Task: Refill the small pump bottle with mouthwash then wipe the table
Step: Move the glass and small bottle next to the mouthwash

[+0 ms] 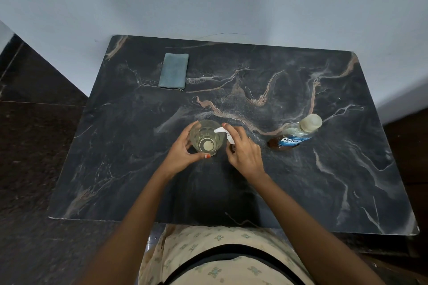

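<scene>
A clear drinking glass (pixel 206 137) stands near the middle of the dark marble table (pixel 301 180), holding a little pale liquid. My left hand (pixel 181 152) wraps around its left side. My right hand (pixel 243 152) grips the small pump bottle, of which only the white pump head (pixel 223 131) shows, its nozzle pointing over the glass rim. The bottle's body is hidden by my fingers. To the right stands the mouthwash bottle (pixel 296 134) with a blue label and its pale cap on.
A folded grey-blue cloth (pixel 173 73) lies at the table's back left. A pale wall runs behind the table, and dark floor shows on the left. My patterned clothing sits at the table's near edge.
</scene>
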